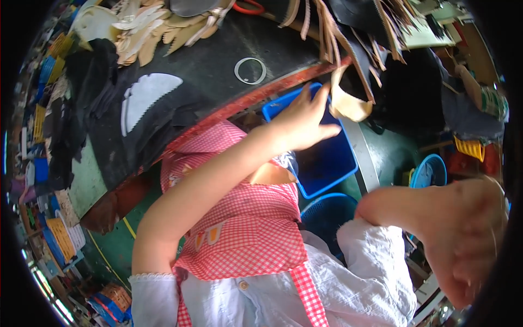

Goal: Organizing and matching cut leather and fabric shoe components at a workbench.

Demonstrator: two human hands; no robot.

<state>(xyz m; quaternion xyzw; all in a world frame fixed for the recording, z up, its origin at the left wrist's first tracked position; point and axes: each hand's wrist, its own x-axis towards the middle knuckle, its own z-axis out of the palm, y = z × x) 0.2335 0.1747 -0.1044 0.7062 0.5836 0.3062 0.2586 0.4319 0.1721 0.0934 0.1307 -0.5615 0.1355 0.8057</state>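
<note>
My left hand [305, 121] reaches out over the blue bin [348, 158], fingers spread, nothing visible in it. Just beyond its fingertips is a curved tan piece [351, 104], like thin leather, close to strips hanging over the table edge. Whether the piece hangs or is in the air, I cannot tell. At the right, close to the camera, my right hand [463, 234] is raised with curled fingers; what they hold, if anything, is hidden. Another tan piece [272, 174] lies on my red checked apron [245, 245].
A dark table [212, 71] with a red edge spans ahead. On it are a pale ring [250, 71], a white serrated piece [147, 98] on black cloth, and a pile of tan pieces [158, 27]. Tan strips [329, 32] hang at the far right. A blue basket [327, 212] stands beside my lap.
</note>
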